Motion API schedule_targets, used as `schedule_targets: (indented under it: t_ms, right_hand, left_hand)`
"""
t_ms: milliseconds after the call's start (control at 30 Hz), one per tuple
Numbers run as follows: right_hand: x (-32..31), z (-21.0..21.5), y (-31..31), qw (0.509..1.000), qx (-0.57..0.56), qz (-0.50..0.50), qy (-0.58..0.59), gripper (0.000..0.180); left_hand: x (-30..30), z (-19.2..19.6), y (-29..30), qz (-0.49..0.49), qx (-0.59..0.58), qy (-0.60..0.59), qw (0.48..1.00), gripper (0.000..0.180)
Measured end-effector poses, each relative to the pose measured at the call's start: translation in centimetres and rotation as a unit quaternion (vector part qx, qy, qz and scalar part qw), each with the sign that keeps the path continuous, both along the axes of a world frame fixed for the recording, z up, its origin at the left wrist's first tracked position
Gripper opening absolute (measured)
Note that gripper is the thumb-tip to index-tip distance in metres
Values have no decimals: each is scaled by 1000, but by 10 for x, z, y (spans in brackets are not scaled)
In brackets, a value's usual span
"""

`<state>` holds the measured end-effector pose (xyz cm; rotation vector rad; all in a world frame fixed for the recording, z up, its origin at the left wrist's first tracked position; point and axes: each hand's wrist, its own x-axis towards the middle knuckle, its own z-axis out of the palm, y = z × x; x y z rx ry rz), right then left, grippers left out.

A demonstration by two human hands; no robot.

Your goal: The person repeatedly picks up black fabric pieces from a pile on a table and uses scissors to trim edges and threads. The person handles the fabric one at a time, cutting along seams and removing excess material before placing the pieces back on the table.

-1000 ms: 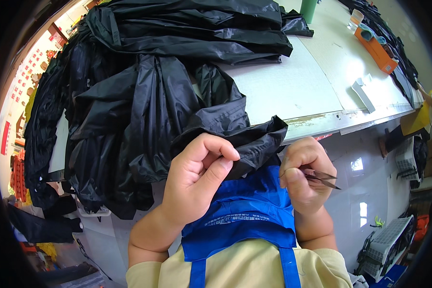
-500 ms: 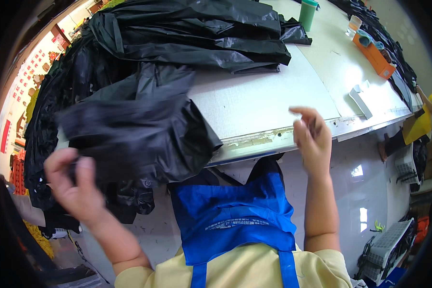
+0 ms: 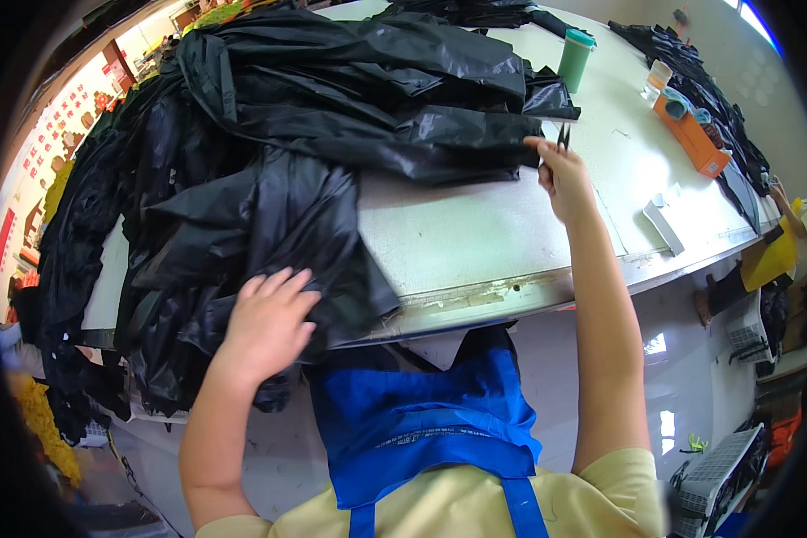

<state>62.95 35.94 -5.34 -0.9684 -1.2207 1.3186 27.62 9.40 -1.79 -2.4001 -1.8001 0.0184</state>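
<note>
My left hand [image 3: 273, 323] lies with its fingers spread on a bunched piece of shiny black fabric [image 3: 305, 211] that hangs over the table's near edge. My right hand [image 3: 560, 179] reaches over the table, fingers curled. Small dark thread snips [image 3: 563, 136], points upward, stick out of it. Its fingertips are at the right end of a long black garment piece [image 3: 421, 134], one of several layers stacked across the table. Whether they pinch the cloth, I cannot tell.
On the white table [image 3: 475, 233] stand a green tumbler [image 3: 575, 61], an orange box [image 3: 690, 134] and a white folded card piece [image 3: 663, 221]. More black garments [image 3: 690, 72] line the far right. A person in yellow [image 3: 771, 255] is at the right edge, near plastic baskets [image 3: 717, 471].
My left hand has let the black piece drop and moved right onto it. My right hand has gone forward to the end of the stacked garment, where the snips now show.
</note>
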Motion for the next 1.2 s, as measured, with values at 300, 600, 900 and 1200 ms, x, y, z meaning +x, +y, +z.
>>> schedule_targets:
  t_ms: [300,600,900,1200]
  right_hand:
    - [-51,13,-220,956,33,289,40,34]
    - [-70,23,-226,948,264,57,-168,48]
    - [-74,17,-206,881,424,51,-204,46]
    - [-70,4,-205,926,326,97,-161,21]
  left_hand:
    - [71,19,2,-92,25,-506,857,69]
    - [85,-9,11,25,-67,-798,598,16]
    - [81,1,-6,-19,-95,-929,358,27]
    - [70,-5,-18,-61,-46,-920,384,31]
